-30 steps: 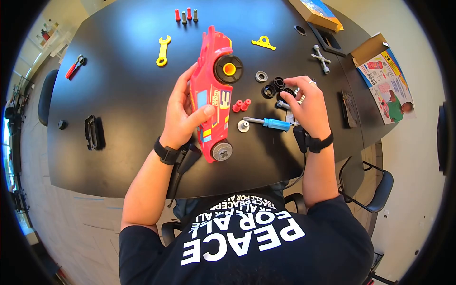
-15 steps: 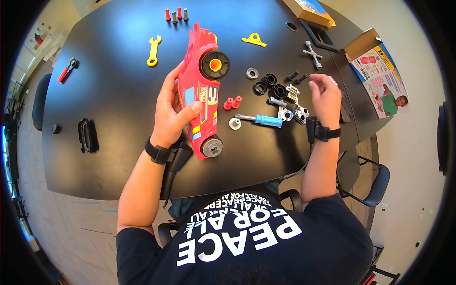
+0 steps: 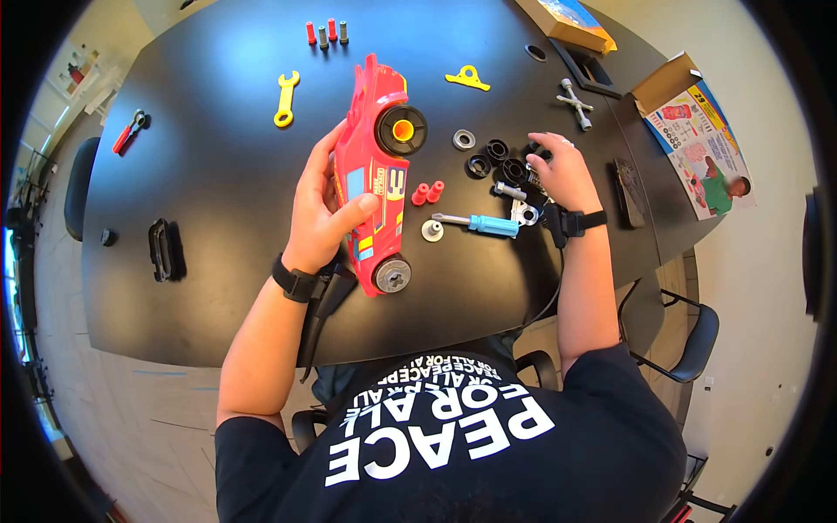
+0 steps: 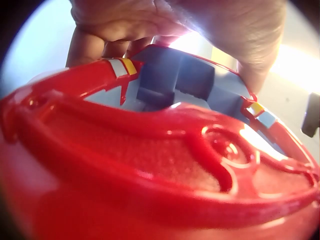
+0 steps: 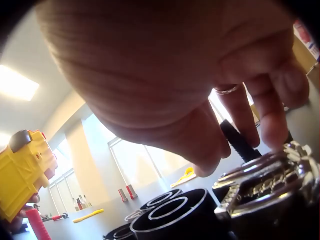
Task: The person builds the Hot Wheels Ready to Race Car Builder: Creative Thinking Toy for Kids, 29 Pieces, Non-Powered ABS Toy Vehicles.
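Car [image 3: 378,166], red, at frame centre, is gripped by the left hand [image 3: 321,209]; two wheels [image 3: 402,131] are mounted on its visible side. Right hand [image 3: 562,174], right of centre, fingers apart, hovers near black rings [image 5: 195,215] and chrome part [image 5: 267,187], apparently unfitted.

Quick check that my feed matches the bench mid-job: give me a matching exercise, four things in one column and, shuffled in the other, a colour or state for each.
Things:
1. Toy car
2. Screwdriver
3. Open-ended wrench
4. Cross-shaped wrench

Colours and states:
A. Lies on the table, yellow all over
B. Lies on the table, grey all over
C. Held in the left hand, mostly red
D. Lies on the table, with a blue handle

Right pairs: 1-C, 2-D, 3-A, 4-B
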